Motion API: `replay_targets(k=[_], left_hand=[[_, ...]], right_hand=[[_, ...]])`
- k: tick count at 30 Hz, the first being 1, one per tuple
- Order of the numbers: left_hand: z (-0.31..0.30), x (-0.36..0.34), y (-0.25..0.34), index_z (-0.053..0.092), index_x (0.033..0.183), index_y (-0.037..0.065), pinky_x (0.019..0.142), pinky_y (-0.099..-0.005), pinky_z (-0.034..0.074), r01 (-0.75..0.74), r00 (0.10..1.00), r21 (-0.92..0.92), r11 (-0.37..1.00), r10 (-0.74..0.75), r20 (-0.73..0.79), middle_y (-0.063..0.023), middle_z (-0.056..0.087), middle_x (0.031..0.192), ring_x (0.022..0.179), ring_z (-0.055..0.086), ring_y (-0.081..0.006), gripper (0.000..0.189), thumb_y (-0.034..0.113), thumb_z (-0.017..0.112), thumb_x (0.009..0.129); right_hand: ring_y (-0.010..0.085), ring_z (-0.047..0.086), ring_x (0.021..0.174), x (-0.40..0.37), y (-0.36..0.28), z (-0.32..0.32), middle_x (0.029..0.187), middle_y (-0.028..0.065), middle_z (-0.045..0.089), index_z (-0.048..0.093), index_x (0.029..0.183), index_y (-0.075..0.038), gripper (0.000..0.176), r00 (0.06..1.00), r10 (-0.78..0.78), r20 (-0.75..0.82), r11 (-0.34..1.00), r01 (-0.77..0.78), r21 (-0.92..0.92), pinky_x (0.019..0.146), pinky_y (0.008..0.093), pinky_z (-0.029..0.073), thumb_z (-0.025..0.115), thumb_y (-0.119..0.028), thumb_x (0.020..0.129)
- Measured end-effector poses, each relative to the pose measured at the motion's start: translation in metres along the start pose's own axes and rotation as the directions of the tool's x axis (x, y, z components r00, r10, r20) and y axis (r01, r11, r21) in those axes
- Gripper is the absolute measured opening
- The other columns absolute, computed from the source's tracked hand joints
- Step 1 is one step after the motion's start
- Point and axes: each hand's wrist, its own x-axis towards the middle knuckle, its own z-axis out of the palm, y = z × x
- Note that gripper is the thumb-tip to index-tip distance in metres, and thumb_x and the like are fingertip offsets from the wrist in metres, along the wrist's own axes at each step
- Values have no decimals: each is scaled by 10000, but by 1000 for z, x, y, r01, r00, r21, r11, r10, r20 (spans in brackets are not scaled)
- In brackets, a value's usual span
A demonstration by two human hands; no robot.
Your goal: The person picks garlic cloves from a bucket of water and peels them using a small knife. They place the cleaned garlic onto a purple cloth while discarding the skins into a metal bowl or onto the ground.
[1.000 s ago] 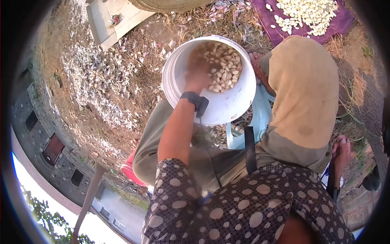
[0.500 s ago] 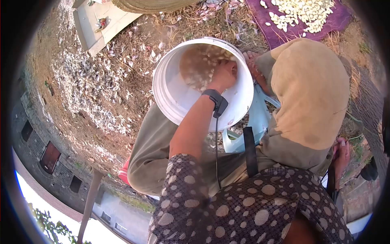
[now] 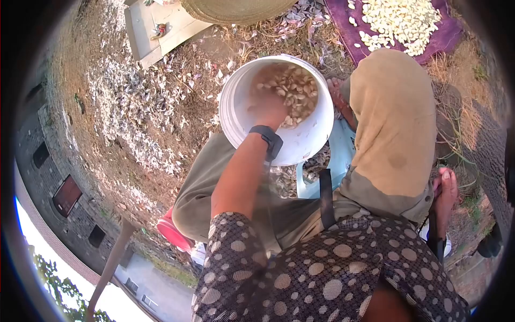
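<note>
My left hand (image 3: 268, 110), with a dark band on the wrist, reaches inside a white bucket (image 3: 236, 110). It is smeared by motion, and its fingers cannot be made out. Pale cloves (image 3: 298, 94) lie in cloudy brownish water beside it, at the bucket's bottom. Out to the right, beyond my bent knee, my right hand (image 3: 446, 196) hangs low near the ground with its fingers loosely extended. Nothing shows in it.
A purple cloth (image 3: 348, 40) bears a heap of peeled cloves (image 3: 402, 24). Nearby are a woven round tray (image 3: 238, 11), a cardboard box (image 3: 140, 40), scattered peelings (image 3: 126, 102), a light blue stool (image 3: 339, 150) and my bare foot (image 3: 340, 99) beside the bucket.
My left hand has moved leftward within the bucket, uncovering more cloves on its right. The view has shifted, so the bucket and box sit farther right.
</note>
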Motion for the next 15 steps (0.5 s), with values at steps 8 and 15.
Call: replay_targets(k=[8,15], left_hand=[[-18,-8,-12,690,1123,67,906,-496,527,14,947,-345,938,-123,-296,-195,611,1267,1088,634,-431,293,139,616,848],[51,57,12,692,1035,56,797,-489,528,-233,928,-514,826,31,-371,-224,691,926,927,669,-399,211,112,615,847]], right_hand=[[30,372,514,-2,21,-11,616,-37,479,605,1061,-91,224,999,-42,27,998,41,37,475,199,249,553,-308,1047],[25,385,494,-22,30,-47,610,-37,488,608,1065,-88,226,995,39,-89,997,-34,66,464,180,293,559,-308,1046]])
